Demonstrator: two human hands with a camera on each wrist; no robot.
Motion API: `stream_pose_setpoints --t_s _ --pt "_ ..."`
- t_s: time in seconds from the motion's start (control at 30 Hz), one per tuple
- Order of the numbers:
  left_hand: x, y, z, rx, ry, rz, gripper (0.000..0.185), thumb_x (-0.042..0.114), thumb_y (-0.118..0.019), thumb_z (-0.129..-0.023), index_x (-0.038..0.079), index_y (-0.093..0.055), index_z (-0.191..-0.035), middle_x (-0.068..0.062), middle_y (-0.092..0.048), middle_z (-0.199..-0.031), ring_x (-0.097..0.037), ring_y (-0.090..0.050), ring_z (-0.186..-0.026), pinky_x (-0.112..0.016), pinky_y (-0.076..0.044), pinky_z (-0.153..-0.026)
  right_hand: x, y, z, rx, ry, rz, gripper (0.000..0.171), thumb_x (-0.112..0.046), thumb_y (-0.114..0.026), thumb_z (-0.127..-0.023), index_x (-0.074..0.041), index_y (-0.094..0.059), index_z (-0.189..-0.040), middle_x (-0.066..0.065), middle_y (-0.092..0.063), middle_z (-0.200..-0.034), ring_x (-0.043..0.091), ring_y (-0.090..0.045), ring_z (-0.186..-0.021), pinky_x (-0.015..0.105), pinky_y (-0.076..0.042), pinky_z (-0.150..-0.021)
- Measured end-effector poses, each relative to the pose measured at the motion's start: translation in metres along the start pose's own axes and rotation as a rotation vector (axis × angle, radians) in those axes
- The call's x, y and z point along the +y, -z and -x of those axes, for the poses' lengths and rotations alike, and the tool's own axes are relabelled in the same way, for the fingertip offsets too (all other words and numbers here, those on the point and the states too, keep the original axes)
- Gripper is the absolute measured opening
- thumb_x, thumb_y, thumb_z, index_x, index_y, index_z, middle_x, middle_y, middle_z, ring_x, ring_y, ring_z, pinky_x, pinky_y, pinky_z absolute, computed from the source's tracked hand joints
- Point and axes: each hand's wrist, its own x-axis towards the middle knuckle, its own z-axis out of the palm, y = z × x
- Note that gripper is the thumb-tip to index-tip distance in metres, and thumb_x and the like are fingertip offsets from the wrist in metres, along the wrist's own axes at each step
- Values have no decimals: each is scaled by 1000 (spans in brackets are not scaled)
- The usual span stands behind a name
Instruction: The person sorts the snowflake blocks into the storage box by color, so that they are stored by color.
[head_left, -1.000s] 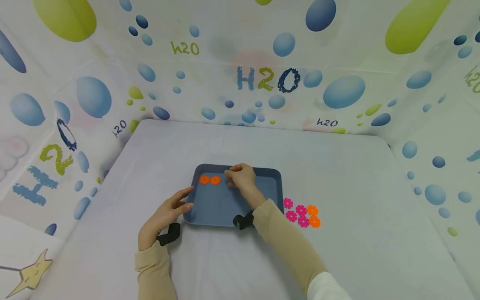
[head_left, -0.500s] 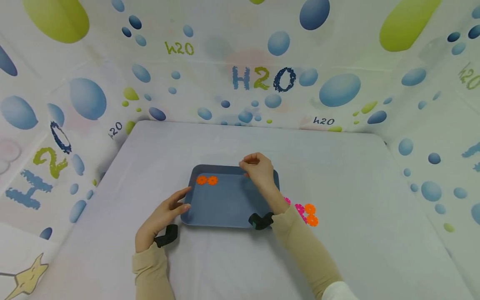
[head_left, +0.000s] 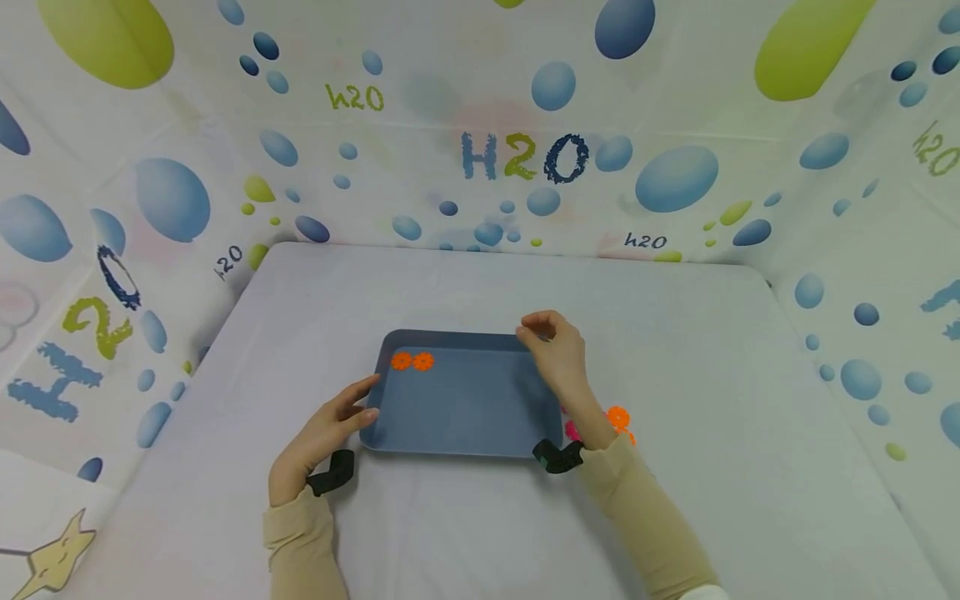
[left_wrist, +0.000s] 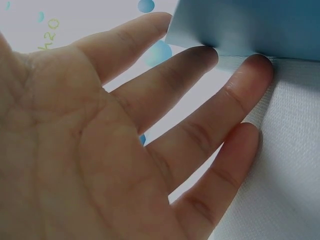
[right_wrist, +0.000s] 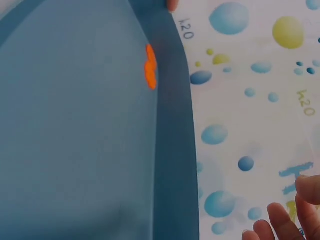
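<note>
The left hand [head_left: 324, 435] lies flat on the white tablecloth [head_left: 465, 517] at the near left corner of the blue tray [head_left: 465, 408], fingers straight and spread, fingertips [left_wrist: 257, 67] touching the tray's edge; the right hand [head_left: 558, 354] hovers over the tray's far right corner, fingers loosely curled, and whether it pinches anything cannot be told; just right of the tray, partly hidden by that wrist, lie pink and orange gear discs [head_left: 617, 417]; inside the tray, at its far left corner, two orange gear discs [head_left: 412, 361] sit side by side, touching.
</note>
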Motion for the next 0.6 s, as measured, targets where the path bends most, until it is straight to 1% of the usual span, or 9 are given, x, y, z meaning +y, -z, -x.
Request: stream_pose_setpoints --t_s 0.1,0.2,0.27,0.4,0.6 --pt "-1 0 0 0 0 -3 59 23 -53 -93 11 -27 -145 -25 -26 -145 -48 -36 -123 -57 -37 -93 4 9 1 4 6 7 23 -24 -63 -87 -9 -63 -104 4 -65 -104 19 -59 -98 34 -49 -83" --pt "-2 -1 -1 -3 0 -2 59 25 -53 -93 11 -27 -145 -25 -25 -145 -49 -35 -123 -57 -36 -93 11 20 2 19 6 28 23 -24 -62 -88 -10 -63 -106 4 -65 -106 19 -60 -99 35 -50 -81" --pt "-2 0 -1 -2 -3 1 59 25 -53 -93 11 -27 -145 -25 -25 -145 -48 -35 -123 -57 -36 -93 17 27 2 40 14 57 23 -23 -62 -88 -11 -64 -107 4 -65 -106 19 -60 -100 34 -50 -82" --pt "-3 1 -1 2 -6 5 59 24 -53 -93 12 -28 -145 -24 -26 -145 -48 -36 -123 -57 -36 -93 26 41 2 89 18 124 24 -19 -63 -87 -10 -64 -109 8 -65 -107 21 -60 -102 36 -50 -82" --pt "-2 0 0 -1 -6 2 59 24 -53 -93 11 -27 -145 -25 -26 -145 -49 -36 -123 -57 -37 -93 39 58 10 94 3 216 27 -20 -62 -87 -11 -63 -113 13 -63 -112 27 -59 -102 40 -50 -83"
